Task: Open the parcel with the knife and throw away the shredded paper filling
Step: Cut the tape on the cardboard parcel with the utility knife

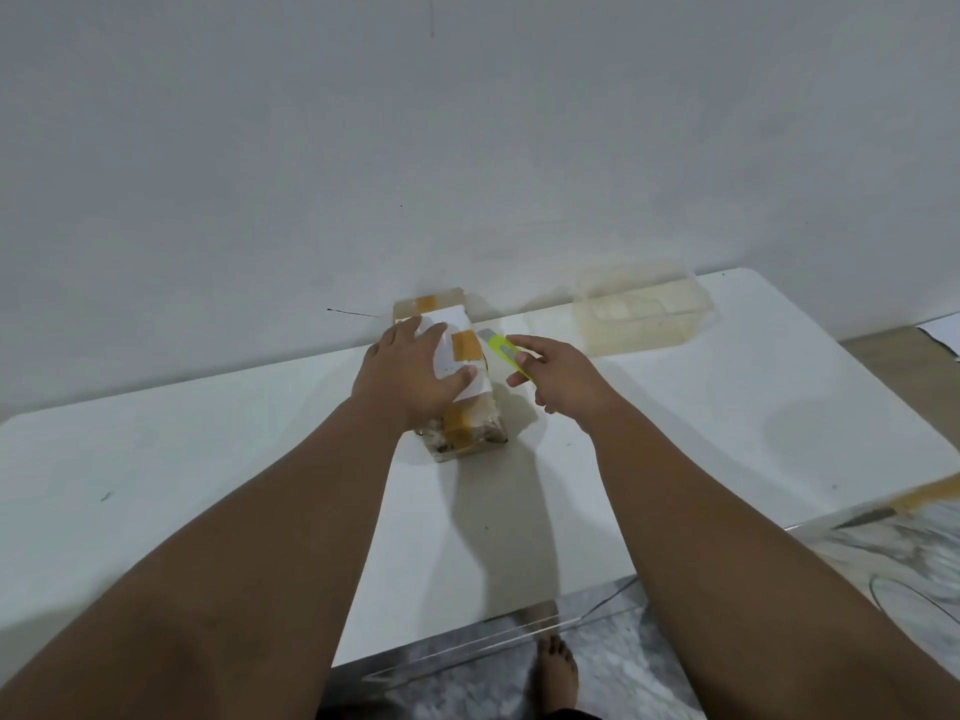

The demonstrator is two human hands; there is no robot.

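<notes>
Parcel sat on the white worktop, centre and far, its far end close against the wall. Orange tape crossed the top over a white label, and more orange tape ran down the near end. All strips looked whole; no cut or lifted flap was visible.

Left hand lay flat on the parcel's top, fingers fairly straight and spread, thumb across the label. Grip loose: pressing down to steady it, not clutching.

Right hand was just right of the parcel, its grip closed round a yellow-green knife. The knife's grey tip pointed far-left toward the parcel's top right edge, very near it. Whether it touched the tape could not be told.

Clear plastic tub stood far right on the worktop, well apart from the parcel. It was probably where the filling goes, though that is a guess.

Judged progress: early. Knife in hand, parcel braced, cutting not yet begun or barely so. Left to do: slit the tape, open the flaps, pull out the shredded paper and bin it. No loose filling was seen outside the parcel.
</notes>
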